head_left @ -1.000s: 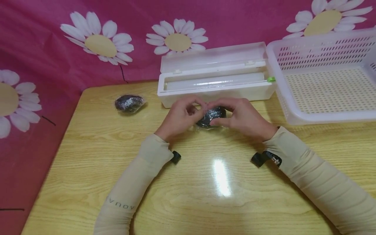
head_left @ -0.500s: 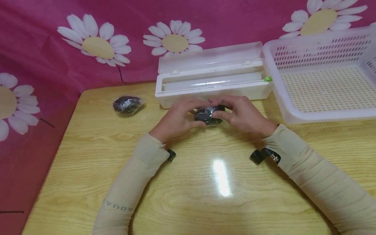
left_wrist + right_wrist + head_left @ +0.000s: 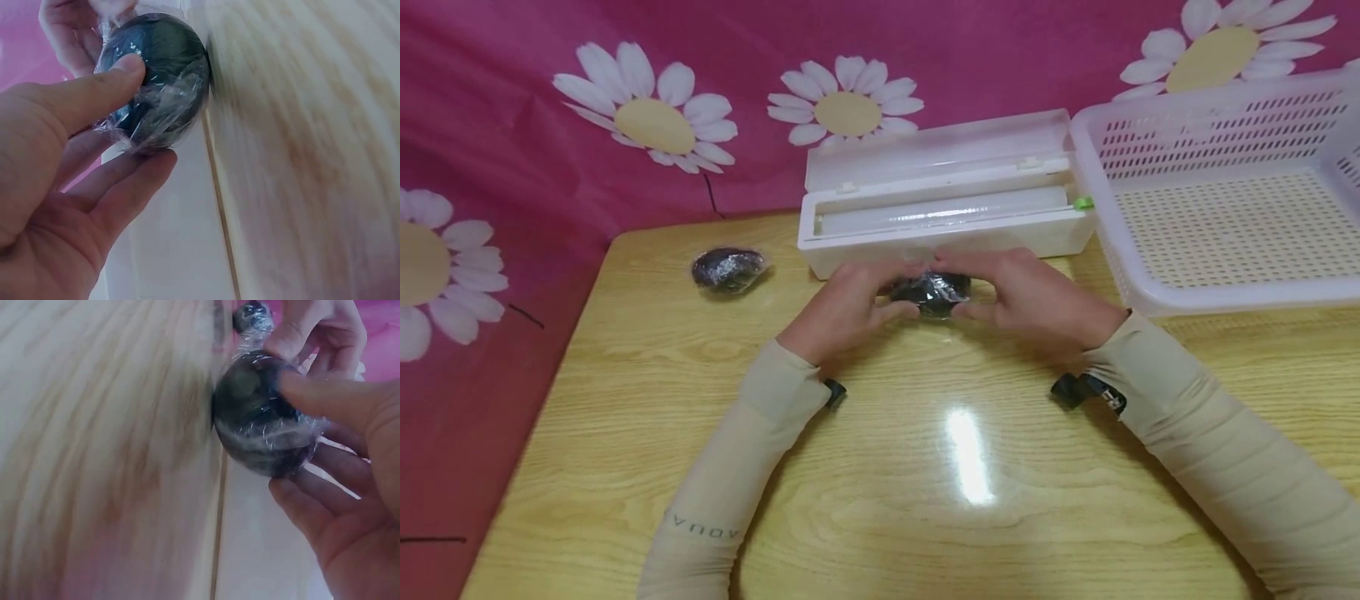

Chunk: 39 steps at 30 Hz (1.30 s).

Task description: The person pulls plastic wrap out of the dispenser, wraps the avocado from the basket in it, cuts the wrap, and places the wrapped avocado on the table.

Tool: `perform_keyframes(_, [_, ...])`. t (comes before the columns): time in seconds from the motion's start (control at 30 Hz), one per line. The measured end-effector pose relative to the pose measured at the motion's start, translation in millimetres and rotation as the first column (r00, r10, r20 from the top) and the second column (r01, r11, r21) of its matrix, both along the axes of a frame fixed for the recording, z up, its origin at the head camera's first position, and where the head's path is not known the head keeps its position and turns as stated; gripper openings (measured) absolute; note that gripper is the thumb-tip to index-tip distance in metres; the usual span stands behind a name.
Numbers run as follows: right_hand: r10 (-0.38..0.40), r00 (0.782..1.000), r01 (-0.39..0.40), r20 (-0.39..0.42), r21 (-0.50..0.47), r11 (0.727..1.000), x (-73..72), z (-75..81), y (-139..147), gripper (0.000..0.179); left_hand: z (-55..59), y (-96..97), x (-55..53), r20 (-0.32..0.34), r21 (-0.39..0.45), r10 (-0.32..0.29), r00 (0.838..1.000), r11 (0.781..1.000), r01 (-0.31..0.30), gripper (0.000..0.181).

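A dark, rounded avocado wrapped in clear cling film sits on the table between my two hands in the head view. My left hand holds its left end. In the left wrist view that thumb presses on the film and the fingers reach around the far side of the avocado. From the other end my right hand grips it, thumb on the near side and fingers behind. Loose film crinkles on the avocado in the right wrist view. Another film-wrapped avocado lies on the table to the left.
Just behind my hands stands a white cling film box, lid up, with a film roll inside and a green cutter slider. A white plastic basket is at the right. The flowered pink cloth hangs behind the table.
My left fingers have gone from pinching film at the avocado's top to spreading around its left end. My right hand has shifted its thumb outward along the avocado. The other avocado stays put.
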State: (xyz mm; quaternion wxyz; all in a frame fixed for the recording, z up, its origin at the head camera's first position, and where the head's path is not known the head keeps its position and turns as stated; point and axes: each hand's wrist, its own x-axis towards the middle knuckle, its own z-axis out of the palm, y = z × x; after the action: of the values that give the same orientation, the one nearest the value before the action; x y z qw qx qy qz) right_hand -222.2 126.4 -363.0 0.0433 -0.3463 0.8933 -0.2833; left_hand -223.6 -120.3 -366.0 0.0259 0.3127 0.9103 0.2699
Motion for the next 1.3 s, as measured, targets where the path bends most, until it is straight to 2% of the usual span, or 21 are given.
perform_keyframes(0.13, [-0.016, 0.999, 0.017, -0.049, 0.006, 1.000, -3.4, -1.6, 4.1, 0.050, 0.4, -0.5, 1.0, -0.013, -0.007, -0.034, 0.999, 0.999, 0.034, 0.053])
perform_keyframes(0.27, [-0.039, 0.996, 0.036, -0.079, -0.037, 0.999, -7.3, -4.7, 4.7, 0.040, 1.3, -0.2, 1.9, -0.035, -0.031, -0.065, 0.997, 0.997, 0.064, 0.052])
perform_keyframes(0.4, [-0.106, 0.981, 0.090, -0.163, -0.101, 0.991, -9.0, -5.4, 1.8, 0.025, 1.7, -0.4, 1.7, -0.024, -0.054, -0.043, 0.999, 0.998, 0.042, 0.049])
perform_keyframes(0.47, [-0.138, 0.968, 0.116, -0.211, -0.115, 0.987, -8.6, -5.1, -0.3, 0.019, 1.4, -0.5, 1.2, -0.025, -0.071, -0.029, 0.999, 0.997, 0.027, 0.049])
perform_keyframes(0.53, [-0.138, 0.964, 0.117, -0.228, -0.101, 0.988, -6.8, -4.5, -1.9, 0.014, 1.0, -0.3, 0.6, -0.035, -0.086, -0.028, 0.999, 0.996, 0.025, 0.050])
perform_keyframes(0.7, [-0.057, 0.978, 0.050, -0.199, -0.038, 0.998, -0.1, -4.4, -6.8, 0.006, -0.2, 0.5, 0.5, -0.050, -0.066, -0.048, 0.998, 0.997, 0.045, 0.051])
perform_keyframes(0.83, [-0.050, 0.974, 0.042, -0.219, -0.038, 0.998, 3.5, -5.9, -10.4, 0.005, -1.4, 1.4, 1.6, -0.079, -0.027, -0.090, 0.993, 0.996, 0.088, 0.050])
perform_keyframes(0.93, [-0.046, 0.965, 0.035, -0.258, -0.047, 0.998, 5.8, -5.8, -11.0, 0.005, -1.2, 3.0, 2.5, -0.103, -0.029, -0.117, 0.988, 0.993, 0.114, 0.048])
perform_keyframes(1.03, [-0.037, 0.962, 0.032, -0.272, -0.023, 0.999, 8.4, -4.0, -9.9, 0.007, -0.2, 4.7, 3.1, -0.088, -0.036, -0.107, 0.990, 0.994, 0.104, 0.047])
perform_keyframes(1.13, [-0.027, 0.970, 0.034, -0.241, 0.023, 0.999, 11.7, 0.1, -6.7, 0.010, 0.4, 7.6, 3.0, -0.074, -0.042, -0.076, 0.994, 0.996, 0.073, 0.044])
perform_keyframes(1.3, [0.028, 0.990, -0.023, -0.141, 0.041, 0.999, 14.4, 4.2, -4.0, 0.017, -0.9, 15.8, 1.7, -0.144, -0.042, -0.026, 0.989, 0.999, 0.020, 0.037])
